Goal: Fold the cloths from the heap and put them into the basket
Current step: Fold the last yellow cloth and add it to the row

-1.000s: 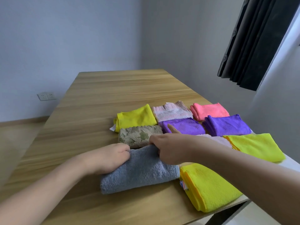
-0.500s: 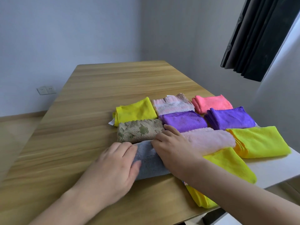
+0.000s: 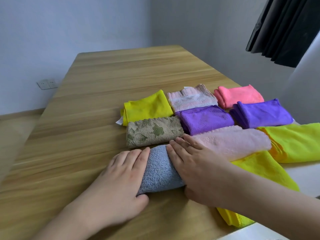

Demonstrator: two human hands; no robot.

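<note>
Your left hand (image 3: 119,179) and right hand (image 3: 195,168), fingers straight, press flat on the folded grey cloth (image 3: 159,172) at the worktop's (image 3: 121,73) near edge.

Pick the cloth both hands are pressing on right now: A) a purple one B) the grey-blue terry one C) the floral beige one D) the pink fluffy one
B: the left hand and right hand lie flat, fingers straight, on either end of the grey-blue terry cloth.
</note>
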